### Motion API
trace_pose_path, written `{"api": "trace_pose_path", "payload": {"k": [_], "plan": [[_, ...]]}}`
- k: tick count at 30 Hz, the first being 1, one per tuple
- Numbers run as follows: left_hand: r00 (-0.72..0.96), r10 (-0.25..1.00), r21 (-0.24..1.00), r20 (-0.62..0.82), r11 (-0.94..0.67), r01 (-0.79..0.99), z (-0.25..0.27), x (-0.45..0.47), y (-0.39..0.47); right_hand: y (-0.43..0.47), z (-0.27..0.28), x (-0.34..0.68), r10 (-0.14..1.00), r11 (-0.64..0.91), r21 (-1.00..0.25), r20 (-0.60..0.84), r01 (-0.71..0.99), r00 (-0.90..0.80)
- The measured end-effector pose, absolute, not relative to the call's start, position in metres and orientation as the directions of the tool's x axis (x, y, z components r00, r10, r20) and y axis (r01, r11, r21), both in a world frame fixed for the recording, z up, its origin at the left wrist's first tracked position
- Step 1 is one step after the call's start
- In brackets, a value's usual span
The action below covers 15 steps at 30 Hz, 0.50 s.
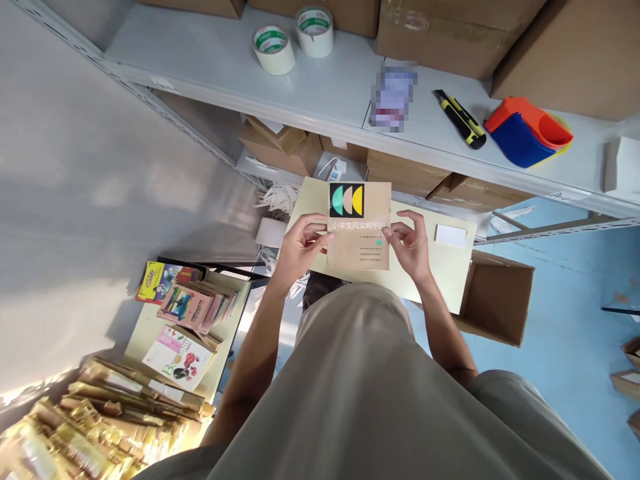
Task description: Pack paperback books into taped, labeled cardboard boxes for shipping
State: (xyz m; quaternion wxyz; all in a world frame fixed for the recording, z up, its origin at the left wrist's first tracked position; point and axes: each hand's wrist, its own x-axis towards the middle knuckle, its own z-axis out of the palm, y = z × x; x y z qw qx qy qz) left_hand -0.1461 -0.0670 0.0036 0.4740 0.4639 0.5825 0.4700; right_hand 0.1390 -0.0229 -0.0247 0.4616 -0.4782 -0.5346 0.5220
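A tan book [353, 250] with a black panel of green, pink and yellow half-circles faces me above a pale table [435, 267]. My left hand [305, 243] grips its left edge, thumb on the cover and fingers behind. At the right edge, my right hand [410, 241] pinches the book between thumb and fingers. The cover stays flat and closed. On the table to the right of my right hand lies a small white pad or label stack [451, 235].
A grey shelf [210, 80] ahead carries two tape rolls [274, 52], a blurred phone-like item [393, 97], a box cutter [460, 120] and an orange-blue tape dispenser [527, 133]. An open carton [500, 300] stands right; stacked books [193, 303] and wrapped packages [100, 413] lie left.
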Motion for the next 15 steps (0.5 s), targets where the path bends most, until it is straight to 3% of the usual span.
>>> {"api": "trace_pose_path", "payload": {"k": [5,8,15], "plan": [[-0.016,0.992,0.986,-0.125,0.126,0.107,0.010,-0.153,-0.066,-0.019,-0.017,0.144,0.984,-0.021,-0.999,-0.027,0.035,-0.179],[-0.058,0.989,0.985,-0.135,0.140,0.103,0.013,-0.148,-0.064,-0.021,-0.014,0.140,0.975,-0.075,-0.997,-0.073,-0.001,-0.208],[-0.153,0.978,0.968,-0.142,0.169,0.186,0.013,-0.131,-0.058,-0.035,-0.011,0.119,0.968,-0.230,-0.973,-0.231,0.014,-0.103]]}}
